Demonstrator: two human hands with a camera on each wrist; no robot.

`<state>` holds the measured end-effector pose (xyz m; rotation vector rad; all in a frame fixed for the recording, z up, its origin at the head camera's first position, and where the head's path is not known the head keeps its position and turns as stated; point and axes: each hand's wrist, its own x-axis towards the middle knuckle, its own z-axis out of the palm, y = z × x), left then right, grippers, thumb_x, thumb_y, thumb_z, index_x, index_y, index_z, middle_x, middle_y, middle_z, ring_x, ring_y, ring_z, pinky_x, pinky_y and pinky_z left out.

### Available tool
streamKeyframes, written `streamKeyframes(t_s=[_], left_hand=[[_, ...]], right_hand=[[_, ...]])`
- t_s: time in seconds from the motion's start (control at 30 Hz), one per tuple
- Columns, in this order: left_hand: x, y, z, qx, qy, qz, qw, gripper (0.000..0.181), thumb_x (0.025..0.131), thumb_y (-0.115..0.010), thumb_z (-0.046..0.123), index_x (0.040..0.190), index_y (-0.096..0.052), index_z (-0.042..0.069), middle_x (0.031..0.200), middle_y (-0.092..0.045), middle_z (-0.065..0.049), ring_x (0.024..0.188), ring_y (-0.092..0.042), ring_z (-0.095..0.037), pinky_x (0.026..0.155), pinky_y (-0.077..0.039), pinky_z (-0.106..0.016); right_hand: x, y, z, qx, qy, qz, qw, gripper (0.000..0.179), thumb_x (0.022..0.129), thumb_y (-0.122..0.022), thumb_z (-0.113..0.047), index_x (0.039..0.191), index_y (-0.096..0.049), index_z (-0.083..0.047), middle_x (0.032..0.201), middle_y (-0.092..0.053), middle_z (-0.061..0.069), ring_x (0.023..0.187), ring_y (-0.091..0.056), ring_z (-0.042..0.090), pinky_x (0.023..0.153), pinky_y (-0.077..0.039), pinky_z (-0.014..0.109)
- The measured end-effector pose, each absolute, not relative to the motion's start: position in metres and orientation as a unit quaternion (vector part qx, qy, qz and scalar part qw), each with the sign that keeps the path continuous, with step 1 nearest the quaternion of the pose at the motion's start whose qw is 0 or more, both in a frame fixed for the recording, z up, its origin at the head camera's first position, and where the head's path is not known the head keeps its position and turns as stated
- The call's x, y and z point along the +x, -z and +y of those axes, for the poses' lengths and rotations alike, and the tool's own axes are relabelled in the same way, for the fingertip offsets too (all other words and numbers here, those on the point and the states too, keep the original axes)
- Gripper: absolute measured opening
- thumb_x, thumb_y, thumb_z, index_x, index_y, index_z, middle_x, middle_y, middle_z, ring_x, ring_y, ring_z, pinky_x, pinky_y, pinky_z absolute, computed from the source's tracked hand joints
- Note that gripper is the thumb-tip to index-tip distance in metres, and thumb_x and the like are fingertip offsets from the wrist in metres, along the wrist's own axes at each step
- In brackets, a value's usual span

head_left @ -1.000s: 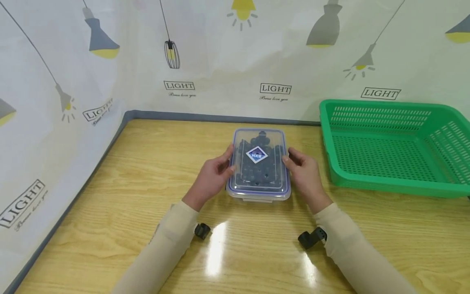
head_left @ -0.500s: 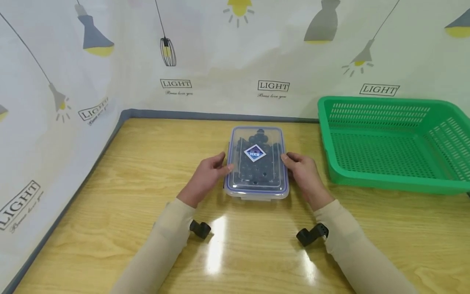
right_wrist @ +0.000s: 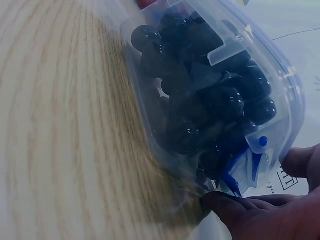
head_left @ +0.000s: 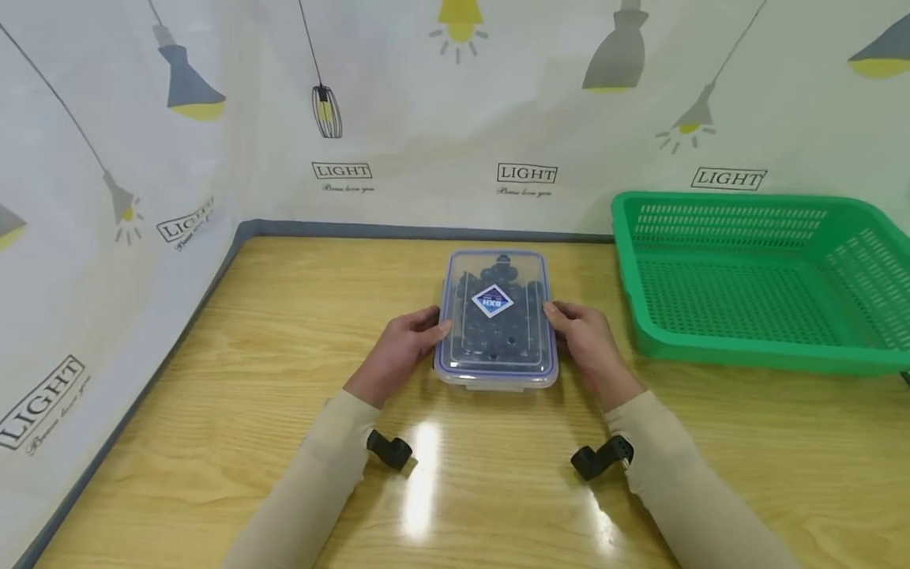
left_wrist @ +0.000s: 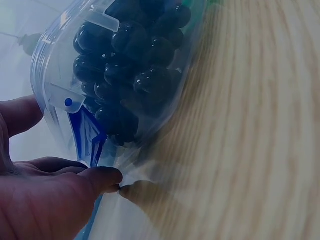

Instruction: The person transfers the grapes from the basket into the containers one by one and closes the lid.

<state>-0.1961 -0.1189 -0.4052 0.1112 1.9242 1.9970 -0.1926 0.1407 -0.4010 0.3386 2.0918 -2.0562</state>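
Observation:
A clear plastic food container (head_left: 494, 316) with a blue-edged lid stands on the wooden table, full of dark, round, grape-like fruit (left_wrist: 120, 65). A diamond-shaped label (head_left: 492, 301) marks the lid. My left hand (head_left: 400, 348) holds the container's left side, thumb on the lid's edge and fingers lower down by a blue side piece (left_wrist: 87, 135). On the opposite side, my right hand (head_left: 586, 344) grips in the same way, its thumb at the lid rim and its fingers beside another blue piece (right_wrist: 242, 167). The undersides of the fingers are hidden in the head view.
A green perforated plastic basket (head_left: 771, 348) stands on the table at the right. Behind the table (head_left: 284, 316) rises a wall covering (head_left: 426, 103) printed with lamps. Dark wrist cameras (head_left: 389, 450) project inward from the sleeves.
My left hand has slid slightly toward me along the container's side, its fingers dropping lower. The right hand stays at its side, and the whole head view shifts a little.

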Motion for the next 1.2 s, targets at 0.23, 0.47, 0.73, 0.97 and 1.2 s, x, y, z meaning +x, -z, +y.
streamKeyframes(t_s=[0.23,0.47,0.73,0.97,1.2], left_hand=[[-0.1969,0.4082,-0.1195,0.037,-0.726,0.661,0.188,0.062,0.101,-0.058,0.014,0.149,-0.027,-0.011,0.153,-0.033,-0.022,0.138,-0.036,-0.026,0.110,-0.036,-0.030],[-0.1965,0.4067,-0.1181,0.010,-0.712,0.678,0.182,0.063,0.100,-0.059,0.014,0.149,-0.027,-0.010,0.153,-0.033,-0.021,0.139,-0.035,-0.025,0.109,-0.037,-0.031],[-0.1973,0.4041,-0.1179,0.008,-0.716,0.672,0.190,0.061,0.099,-0.060,0.013,0.149,-0.031,-0.008,0.151,-0.037,-0.020,0.136,-0.040,-0.025,0.108,-0.039,-0.030],[-0.1972,0.4029,-0.1186,0.003,-0.718,0.668,0.195,0.060,0.099,-0.060,0.012,0.149,-0.033,-0.006,0.151,-0.038,-0.019,0.133,-0.044,-0.024,0.106,-0.041,-0.030],[-0.1972,0.4025,-0.1184,-0.008,-0.723,0.662,0.198,0.059,0.100,-0.059,0.012,0.150,-0.033,-0.005,0.152,-0.037,-0.018,0.134,-0.042,-0.023,0.106,-0.041,-0.029]], right_hand=[[-0.1910,0.4015,0.1407,0.101,0.707,0.692,0.109,0.056,0.106,-0.046,-0.027,0.147,-0.035,0.009,0.134,-0.053,0.024,0.096,-0.059,0.008,0.082,-0.053,0.020],[-0.1927,0.4021,0.1399,0.101,0.695,0.704,0.106,0.054,0.106,-0.045,-0.025,0.147,-0.034,0.010,0.136,-0.051,0.025,0.105,-0.058,0.015,0.090,-0.051,0.026],[-0.1910,0.3995,0.1393,0.118,0.683,0.719,0.049,0.059,0.103,-0.054,-0.018,0.147,-0.030,0.012,0.145,-0.041,0.029,0.132,-0.044,0.032,0.110,-0.038,0.037],[-0.1896,0.4026,0.1381,0.120,0.677,0.726,0.008,0.061,0.100,-0.061,-0.016,0.149,-0.034,0.007,0.146,-0.042,0.025,0.133,-0.044,0.030,0.109,-0.039,0.038],[-0.1880,0.4042,0.1328,0.100,0.693,0.713,-0.038,0.055,0.098,-0.061,-0.008,0.147,-0.039,0.005,0.145,-0.044,0.021,0.132,-0.045,0.025,0.106,-0.041,0.033]])
